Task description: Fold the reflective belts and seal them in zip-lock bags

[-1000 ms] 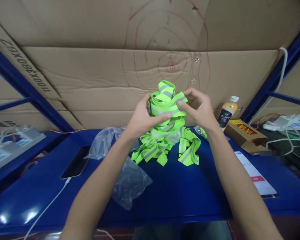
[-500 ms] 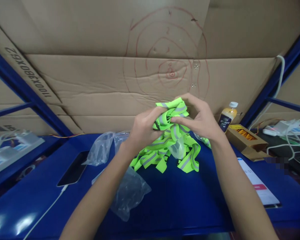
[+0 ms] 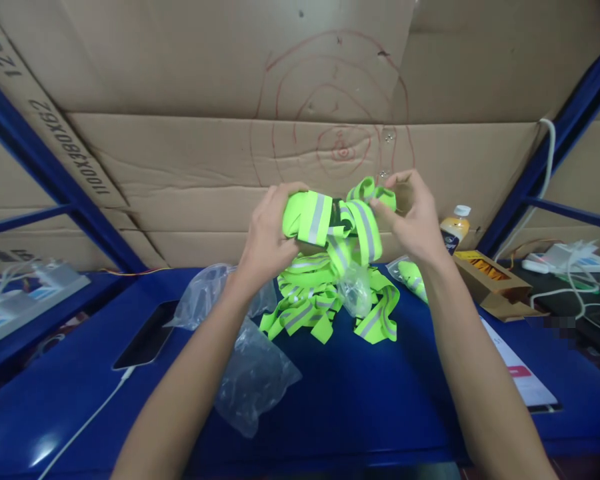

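Bright green straps with grey reflective stripes (image 3: 314, 217) hang bunched between my two hands above the blue table. My left hand (image 3: 270, 233) is wrapped round the left part of the bundle, thumb below and fingers behind. With thumb and fingers my right hand (image 3: 413, 217) pinches a looped end at the right. Beneath them a loose pile of the same straps (image 3: 307, 310) lies on the table, with a small clear plastic bag (image 3: 355, 292) on it. A bagged green roll (image 3: 413, 279) sits near my right wrist.
Clear plastic bags (image 3: 255, 380) lie on the blue table (image 3: 360, 407), beside a dark phone (image 3: 147, 337) with a white cable. At the right are a bottle (image 3: 455, 228), a cardboard box (image 3: 497, 283) and a white screen device (image 3: 523, 370). Cardboard (image 3: 190, 153) stands behind.
My hands have moved apart, the left one leftward and the right one slightly right. The compact bundle has spread out between them, with a loop now at the right.
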`<state>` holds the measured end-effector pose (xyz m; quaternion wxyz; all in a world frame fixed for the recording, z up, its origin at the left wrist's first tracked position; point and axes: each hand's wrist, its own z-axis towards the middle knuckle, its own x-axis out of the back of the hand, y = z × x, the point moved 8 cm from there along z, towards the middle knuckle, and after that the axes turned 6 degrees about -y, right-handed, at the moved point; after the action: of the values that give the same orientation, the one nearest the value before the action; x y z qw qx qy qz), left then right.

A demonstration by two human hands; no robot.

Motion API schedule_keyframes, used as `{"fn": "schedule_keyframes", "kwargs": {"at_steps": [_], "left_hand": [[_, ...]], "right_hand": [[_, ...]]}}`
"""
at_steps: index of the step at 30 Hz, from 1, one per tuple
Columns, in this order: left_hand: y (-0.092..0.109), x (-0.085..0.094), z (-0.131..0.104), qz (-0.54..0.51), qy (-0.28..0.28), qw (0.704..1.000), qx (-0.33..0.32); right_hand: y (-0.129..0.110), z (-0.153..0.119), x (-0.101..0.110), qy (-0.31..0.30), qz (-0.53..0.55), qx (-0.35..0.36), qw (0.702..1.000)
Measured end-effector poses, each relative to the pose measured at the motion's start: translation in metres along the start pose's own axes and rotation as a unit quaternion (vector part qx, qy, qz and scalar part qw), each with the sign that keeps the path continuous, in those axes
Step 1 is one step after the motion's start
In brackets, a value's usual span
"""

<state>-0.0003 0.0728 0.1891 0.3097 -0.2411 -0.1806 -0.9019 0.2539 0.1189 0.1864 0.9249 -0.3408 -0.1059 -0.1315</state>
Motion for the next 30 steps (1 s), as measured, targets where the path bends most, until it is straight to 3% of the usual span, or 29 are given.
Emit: {"fn": "schedule_keyframes", "kwargs": {"at_steps": [2,5,9,11,13,16,19,21,23,25,27,30], "left_hand": [[0.002,0.003,-0.001,0.027,0.034,0.999,-0.024],[0.009,0.003,-0.004,0.046,0.062,0.995,-0.066],[0.018,0.000,-0.008,0.030,0.090,0.989,-0.117],[0.014,0.002,-0.009,0.028,0.105,0.986,-0.126],[0.005,0.002,-0.007,0.034,0.086,0.989,-0.119],[-0.005,0.002,-0.002,0.048,0.021,0.994,-0.093],[0.012,0.008,0.000,0.035,-0.005,0.994,-0.101],[0.035,0.015,0.000,0.031,0.021,0.991,-0.128],[0.057,0.016,-0.002,0.059,0.044,0.984,-0.164],[0.065,0.011,-0.002,0.085,0.036,0.979,-0.181],[0.055,0.008,0.000,0.082,0.019,0.984,-0.160],[0.018,0.009,0.001,0.050,0.011,0.994,-0.091]], "right_hand": [[0.000,0.000,0.009,0.014,-0.054,0.011,0.998],[-0.030,-0.007,0.008,0.012,-0.059,0.092,0.994],[-0.065,-0.018,-0.039,-0.162,-0.032,0.133,0.977],[-0.065,-0.019,-0.051,-0.196,-0.027,0.123,0.972],[-0.060,-0.016,-0.049,-0.170,-0.026,0.123,0.977],[-0.058,-0.013,-0.028,-0.052,-0.088,0.165,0.981],[-0.069,-0.019,-0.018,0.038,-0.180,0.239,0.953],[-0.078,-0.023,-0.023,0.035,-0.211,0.273,0.938],[-0.085,-0.024,-0.033,-0.010,-0.210,0.292,0.933],[-0.088,-0.025,-0.037,-0.050,-0.174,0.302,0.936],[-0.087,-0.023,-0.034,-0.069,-0.137,0.294,0.943],[-0.077,-0.018,-0.025,-0.073,-0.129,0.262,0.954]]}}
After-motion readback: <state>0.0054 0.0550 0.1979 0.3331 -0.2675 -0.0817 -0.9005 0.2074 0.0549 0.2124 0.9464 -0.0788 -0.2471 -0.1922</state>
